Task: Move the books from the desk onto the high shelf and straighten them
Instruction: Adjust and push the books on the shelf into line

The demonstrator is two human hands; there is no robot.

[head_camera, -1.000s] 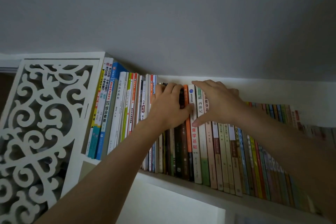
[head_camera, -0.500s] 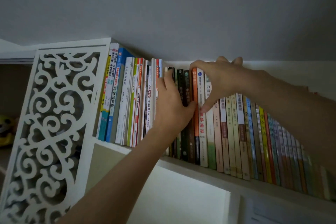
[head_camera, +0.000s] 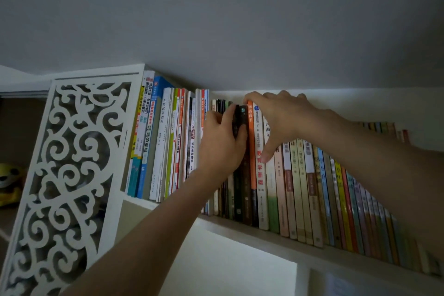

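A long row of books stands upright on the high white shelf (head_camera: 242, 229). My left hand (head_camera: 221, 144) reaches up to the dark-spined books (head_camera: 243, 199) in the middle, its fingers tucked in at their left side and its thumb on a dark spine. My right hand (head_camera: 281, 115) hooks its fingers over the tops of the orange book (head_camera: 252, 170) and the white-spined book (head_camera: 260, 199) beside it. Its thumb presses on a spine lower down. Taller books (head_camera: 163, 142) stand at the left end, thin colourful books (head_camera: 341, 199) to the right.
A white carved lattice panel (head_camera: 67, 175) closes the shelf's left end. Behind it a yellow soft toy (head_camera: 9, 182) sits on a lower level. The grey ceiling (head_camera: 216, 19) hangs close above the book tops. A pale wall panel (head_camera: 228, 267) lies under the shelf.
My left hand's fingers went from lying flat on the spines to curling in beside the dark books. My right hand stayed over the book tops, and its thumb spread lower.
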